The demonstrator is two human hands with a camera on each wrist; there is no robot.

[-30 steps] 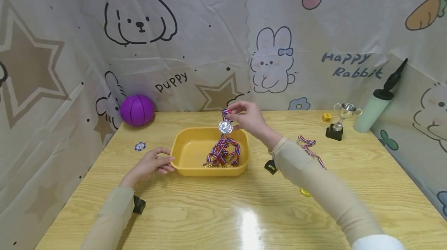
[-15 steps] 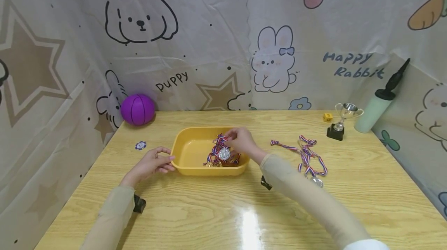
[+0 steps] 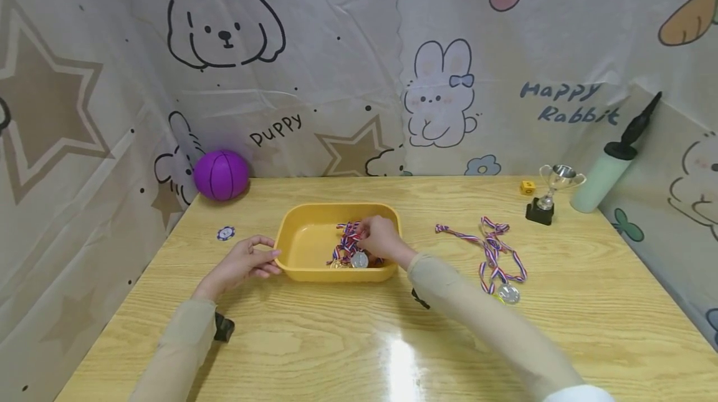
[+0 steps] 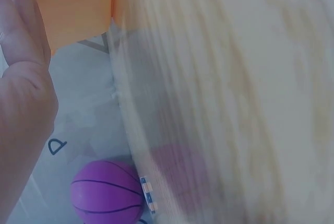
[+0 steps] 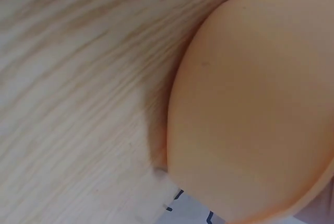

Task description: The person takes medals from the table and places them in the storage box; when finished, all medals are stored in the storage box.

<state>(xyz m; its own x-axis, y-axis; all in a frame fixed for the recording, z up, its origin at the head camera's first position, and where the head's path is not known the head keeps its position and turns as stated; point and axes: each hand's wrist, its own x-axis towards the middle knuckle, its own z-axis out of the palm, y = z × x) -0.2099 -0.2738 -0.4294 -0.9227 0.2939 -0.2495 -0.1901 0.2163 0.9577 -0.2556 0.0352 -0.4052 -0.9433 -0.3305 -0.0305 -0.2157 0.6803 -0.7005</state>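
A yellow tray [image 3: 297, 274] stands in the middle of the wooden table [image 3: 359, 339]. My left hand [image 3: 272, 255] holds the tray's left rim, thumb and fingers curled at the edge; the left wrist view shows its palm [image 4: 23, 83] beside the tray's wall [image 4: 73, 4]. My right hand [image 3: 363, 235] is down inside the tray, pinching the striped ribbon [image 3: 349, 237] of a silver medal [image 3: 359, 260]. That medal lies on a heap of other ribboned medals. The right wrist view shows only the tray's outer wall [image 5: 261, 104] and the table.
More ribboned medals [image 3: 493, 252] lie on the table right of the tray, one of them silver [image 3: 508, 293]. A small trophy [image 3: 552, 193], a yellow die [image 3: 526, 187] and a pump bottle [image 3: 603, 177] stand at the back right. A purple ball [image 3: 221, 176] and a chip [image 3: 225, 234] are at the left.
My right hand has come down from above the tray's far rim into the tray, lowering the silver medal onto the heap. The left hand has stayed on the rim.
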